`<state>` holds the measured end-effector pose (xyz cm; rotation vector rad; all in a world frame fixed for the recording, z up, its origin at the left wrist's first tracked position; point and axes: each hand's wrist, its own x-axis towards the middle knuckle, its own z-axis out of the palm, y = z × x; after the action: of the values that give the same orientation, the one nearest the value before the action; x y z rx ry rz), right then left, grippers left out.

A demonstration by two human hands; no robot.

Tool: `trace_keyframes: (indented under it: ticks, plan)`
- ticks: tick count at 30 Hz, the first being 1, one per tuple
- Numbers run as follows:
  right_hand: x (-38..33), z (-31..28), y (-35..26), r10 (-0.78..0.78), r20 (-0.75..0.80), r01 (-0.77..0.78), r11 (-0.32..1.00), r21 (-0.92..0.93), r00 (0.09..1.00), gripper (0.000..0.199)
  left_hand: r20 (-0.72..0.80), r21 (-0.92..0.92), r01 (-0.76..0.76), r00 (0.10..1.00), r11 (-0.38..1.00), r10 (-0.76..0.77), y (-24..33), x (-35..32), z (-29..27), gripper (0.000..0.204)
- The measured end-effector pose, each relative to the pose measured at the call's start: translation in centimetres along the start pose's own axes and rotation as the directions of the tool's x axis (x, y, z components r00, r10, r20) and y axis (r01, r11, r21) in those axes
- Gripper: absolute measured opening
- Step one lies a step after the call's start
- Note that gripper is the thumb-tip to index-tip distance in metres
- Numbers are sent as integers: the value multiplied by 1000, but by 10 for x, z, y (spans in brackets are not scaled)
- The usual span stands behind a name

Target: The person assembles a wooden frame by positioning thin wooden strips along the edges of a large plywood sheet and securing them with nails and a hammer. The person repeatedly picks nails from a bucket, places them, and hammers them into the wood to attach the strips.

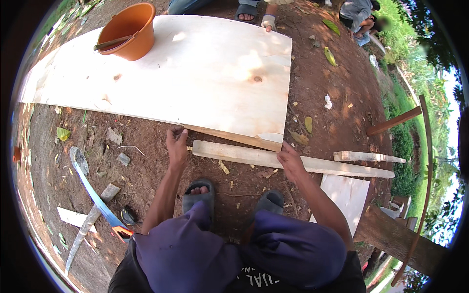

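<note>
A large pale plywood sheet (205, 73) lies in front of me, with a short wooden strip (234, 137) along its near edge by the right corner. My left hand (177, 141) is closed at the strip's left end, fingertips at the plywood edge. At the strip's right end, just below the sheet's corner, my right hand (291, 161) grips with thumb and fingers. A longer wooden batten (244, 153) lies on the ground between the strip and my feet, passing under my right hand.
An orange bucket (131, 34) stands on the plywood, a handled tool inside. At the far edge a person's gloved hand (268, 22) touches the sheet. A handsaw (95, 188) lies left across a branch (90, 222). Right are a wood piece (369, 156) and a board offcut (348, 193).
</note>
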<state>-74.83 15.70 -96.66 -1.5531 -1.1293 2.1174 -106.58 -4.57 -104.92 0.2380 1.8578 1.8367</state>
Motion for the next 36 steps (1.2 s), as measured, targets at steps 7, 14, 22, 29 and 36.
trace_keyframes:
  ticks: [7,14,22,29,36]
  plan:
    - [9,-1,29,-132,-46,135,989,59,990,59,-3,62,47,999,997,-47,13,-1,1,12]
    - [23,-3,29,-155,-126,166,983,78,980,53,-63,66,41,997,997,-37,8,-4,2,12]
    - [23,-2,23,-140,-108,149,986,76,984,55,-83,-79,151,984,985,-158,14,-5,8,16]
    - [22,-5,24,-118,-133,130,988,81,984,54,-76,-275,209,968,938,-238,18,-5,11,15]
    - [9,8,19,-51,-142,60,996,62,989,54,-95,-163,246,960,956,-263,2,-4,12,39]
